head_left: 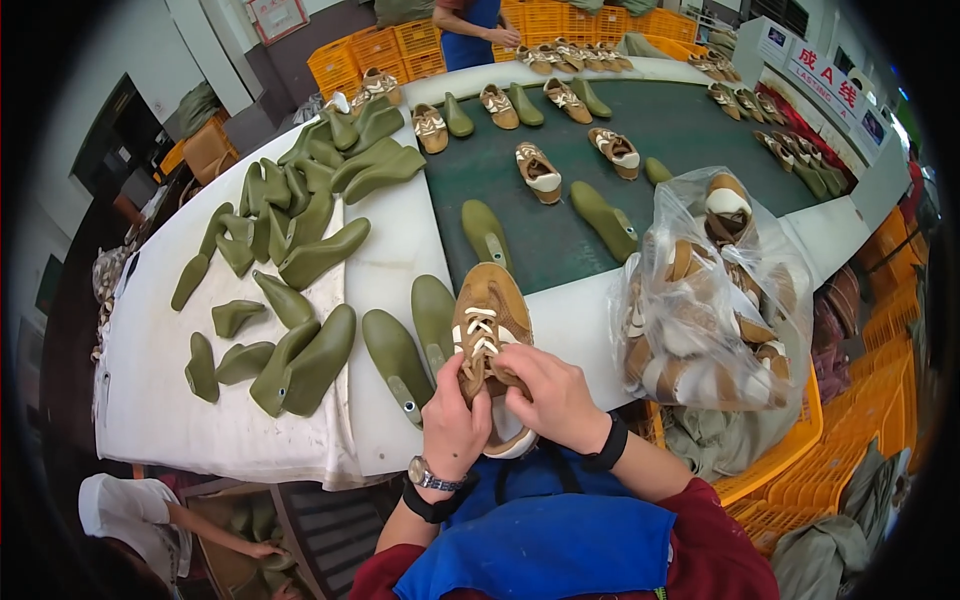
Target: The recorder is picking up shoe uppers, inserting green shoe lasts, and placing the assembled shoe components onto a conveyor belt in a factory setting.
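Observation:
A brown sneaker [492, 300] with white laces is held between my two hands, its toe pointing away from me over the table edge. My left hand [455, 425] grips the left side of its collar, thumb near the opening. On the opposite side, my right hand [556, 393] pinches the collar by the lacing. The shoe's inside is mostly hidden by my fingers. Just left of the sneaker lie two green shoe lasts, one nearer [396, 360] and one behind it [432, 312]. Another green last [486, 235] rests on the dark green belt beyond the toe.
Many green lasts [310, 250] lie piled on the white table at left. A clear plastic bag of sneakers [715, 300] stands at right, above orange crates [800, 440]. Sneakers and lasts sit along the green belt [680, 120]. A co-worker in a blue apron [468, 35] stands beyond; another person's arm [225, 530] reaches in at lower left.

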A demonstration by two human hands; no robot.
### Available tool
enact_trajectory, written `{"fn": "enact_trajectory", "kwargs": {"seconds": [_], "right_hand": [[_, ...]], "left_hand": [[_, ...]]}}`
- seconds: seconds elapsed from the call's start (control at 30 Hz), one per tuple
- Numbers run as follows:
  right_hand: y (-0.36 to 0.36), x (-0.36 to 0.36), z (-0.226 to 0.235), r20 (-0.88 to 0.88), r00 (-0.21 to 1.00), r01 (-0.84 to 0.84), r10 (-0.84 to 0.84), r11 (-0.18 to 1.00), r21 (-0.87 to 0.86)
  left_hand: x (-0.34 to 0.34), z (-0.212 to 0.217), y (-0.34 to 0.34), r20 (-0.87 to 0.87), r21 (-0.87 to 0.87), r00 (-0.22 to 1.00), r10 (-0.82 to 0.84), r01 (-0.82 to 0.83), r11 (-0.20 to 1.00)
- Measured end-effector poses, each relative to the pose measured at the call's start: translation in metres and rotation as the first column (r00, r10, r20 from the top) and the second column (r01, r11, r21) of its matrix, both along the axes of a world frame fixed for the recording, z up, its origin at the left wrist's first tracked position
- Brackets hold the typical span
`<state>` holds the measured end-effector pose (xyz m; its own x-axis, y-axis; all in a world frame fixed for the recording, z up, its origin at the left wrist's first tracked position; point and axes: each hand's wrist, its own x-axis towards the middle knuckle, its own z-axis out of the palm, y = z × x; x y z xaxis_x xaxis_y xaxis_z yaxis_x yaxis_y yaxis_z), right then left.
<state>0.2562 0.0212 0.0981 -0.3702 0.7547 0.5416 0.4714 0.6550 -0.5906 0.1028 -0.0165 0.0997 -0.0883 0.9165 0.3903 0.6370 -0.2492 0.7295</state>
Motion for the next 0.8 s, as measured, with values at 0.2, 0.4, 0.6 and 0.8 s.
{"fn": "enact_trajectory", "kwargs": {"seconds": [0.2,0.4,0.6,0.8], "right_hand": [[-0.005,-0.005,0.006,-0.003,1.0,-0.017,0.017,1.0,-0.012],[0.0,-0.002,0.002,0.018,0.997,-0.071,0.071,0.997,-0.018],[0.002,-0.001,-0.006,-0.048,0.986,-0.159,0.157,0.986,-0.046],[0.004,-0.002,0.0,-0.162,0.983,-0.097,0.089,0.994,-0.042]], "left_hand": [[-0.006,0.001,0.001,-0.083,0.064,0.996,-0.014,0.019,0.998],[-0.004,0.004,-0.002,0.041,0.024,0.999,0.001,-0.002,1.0],[-0.019,-0.003,0.013,0.264,-0.079,0.963,0.051,-0.031,0.996],[-0.008,0.001,0.018,-0.177,0.179,0.976,-0.127,0.159,0.971]]}}
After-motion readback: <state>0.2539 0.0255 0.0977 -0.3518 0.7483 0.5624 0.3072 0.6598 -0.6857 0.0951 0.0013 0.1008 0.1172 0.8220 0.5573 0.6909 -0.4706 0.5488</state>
